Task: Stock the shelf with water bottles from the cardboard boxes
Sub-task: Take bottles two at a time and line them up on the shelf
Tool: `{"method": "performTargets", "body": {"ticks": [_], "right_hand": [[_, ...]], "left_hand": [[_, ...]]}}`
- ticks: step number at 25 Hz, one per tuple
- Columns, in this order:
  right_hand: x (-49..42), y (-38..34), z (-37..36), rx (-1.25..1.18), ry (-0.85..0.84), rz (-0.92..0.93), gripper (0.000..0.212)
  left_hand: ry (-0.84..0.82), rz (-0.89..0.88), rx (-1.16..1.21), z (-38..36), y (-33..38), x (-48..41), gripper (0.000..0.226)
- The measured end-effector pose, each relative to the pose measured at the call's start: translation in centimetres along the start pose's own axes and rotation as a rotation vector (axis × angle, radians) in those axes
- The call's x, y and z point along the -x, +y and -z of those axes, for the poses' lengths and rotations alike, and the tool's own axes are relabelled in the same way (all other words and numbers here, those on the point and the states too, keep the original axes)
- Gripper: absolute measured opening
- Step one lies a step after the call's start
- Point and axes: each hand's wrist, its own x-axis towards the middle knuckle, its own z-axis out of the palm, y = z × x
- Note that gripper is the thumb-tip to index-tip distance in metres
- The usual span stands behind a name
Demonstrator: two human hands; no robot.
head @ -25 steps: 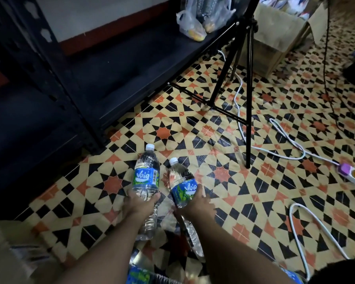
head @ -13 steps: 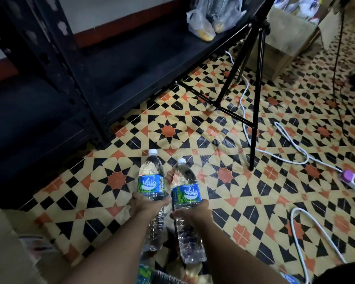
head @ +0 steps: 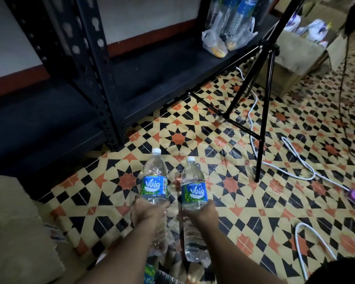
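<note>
Both hands are loaded; the left hand (head: 147, 210) is gripping the left bottle (head: 154, 181) just under its label and the right hand (head: 203, 213) is gripping the right bottle (head: 193, 187) the same way, both bottles hanging over the floor (head: 244, 203) with caps pointing at the shelf (head: 162, 78). Over the last second the right bottle is straightening out of its inward lean to run parallel with the left bottle, and the shelf is drawing nearer; by my judgement the carry is well under way, with setting them on the shelf's lowest level coming next.

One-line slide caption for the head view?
Head view: left hand holds the left Waig bottle, right hand the right Waig bottle, above the tiled floor, caps toward the black metal shelf.
</note>
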Motion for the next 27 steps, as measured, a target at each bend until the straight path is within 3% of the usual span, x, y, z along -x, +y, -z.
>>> {"method": "performTargets", "body": {"ticks": [2, 6, 8, 10, 12, 15, 20, 27], "right_hand": [[1.4, -1.7, 1.4, -0.018, 0.04, 0.065, 0.079], [5.9, -7.3, 5.3, -0.101, 0.15, 0.205, 0.076], [8.5, -10.4, 7.7, -0.203, 0.163, 0.281, 0.081], [11.1, -13.1, 9.9, -0.277, 0.173, 0.355, 0.089], [13.6, -15.7, 11.6, -0.331, 0.187, 0.488, 0.074], [18.2, -19.6, 12.7, -0.419, 0.197, 0.687, 0.081], [28.8, -25.8, 12.5, -0.503, 0.119, 0.989, 0.073], [43.9, -32.4, 4.6, -0.488, -0.177, 1.325, 0.081]], "left_hand": [[0.047, -0.028, 0.076, 1.1, 1.5, 1.4, 0.041], [0.191, -0.121, 0.168, 4.9, 6.2, 4.8, 0.056], [0.233, -0.22, 0.203, 7.6, 9.0, 7.2, 0.072], [0.264, -0.335, 0.276, 10.8, 11.6, 9.8, 0.07], [0.317, -0.479, 0.298, 14.7, 13.8, 12.9, 0.069], [0.347, -0.704, 0.398, 20.7, 15.2, 17.8, 0.064], [0.547, -0.941, 0.573, 31.5, 13.5, 23.7, 0.064], [0.987, -0.915, 0.646, 46.3, 6.0, 24.7, 0.069]]}}
